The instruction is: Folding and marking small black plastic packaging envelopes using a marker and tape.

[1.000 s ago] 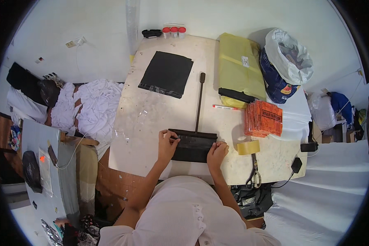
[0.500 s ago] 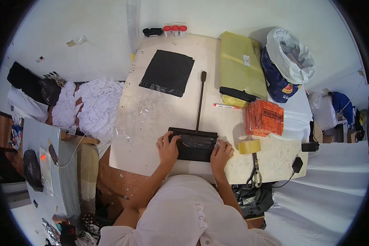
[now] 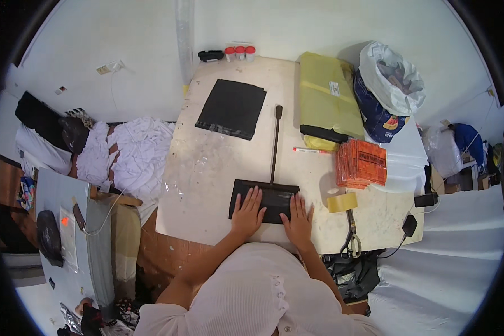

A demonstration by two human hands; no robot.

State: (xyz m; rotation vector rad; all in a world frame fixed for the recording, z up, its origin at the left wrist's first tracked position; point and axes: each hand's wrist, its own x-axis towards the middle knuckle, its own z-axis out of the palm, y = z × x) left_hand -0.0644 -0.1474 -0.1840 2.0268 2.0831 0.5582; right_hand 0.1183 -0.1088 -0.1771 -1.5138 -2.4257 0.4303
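Note:
A small black folded plastic piece (image 3: 273,207) lies flat near the front edge of the table. My left hand (image 3: 248,213) rests flat on its left half, fingers stretched out. My right hand (image 3: 298,219) lies on its right edge, the fingers straight and pointing away from me. Along the far edge of the piece runs a dark bar (image 3: 285,187), joined or touching a thin dark rod (image 3: 275,148) with a thicker grip at its far end. Farther left is a larger black plastic sheet or bag stack (image 3: 231,106), lying flat.
On the right are yellow tape (image 3: 342,202), scissors (image 3: 351,235), orange packets (image 3: 361,163), a red-and-white marker (image 3: 311,150), a yellow-wrapped bundle (image 3: 327,95) and a filled sack (image 3: 383,101). Red-lidded jars (image 3: 240,53) stand at the back. White cloth (image 3: 140,148) lies left of the table (image 3: 193,207).
My hands have gone from gripping the black piece's sides to lying flat on it, the left one shifting inward. The view has tilted slightly, so everything sits lower in the picture.

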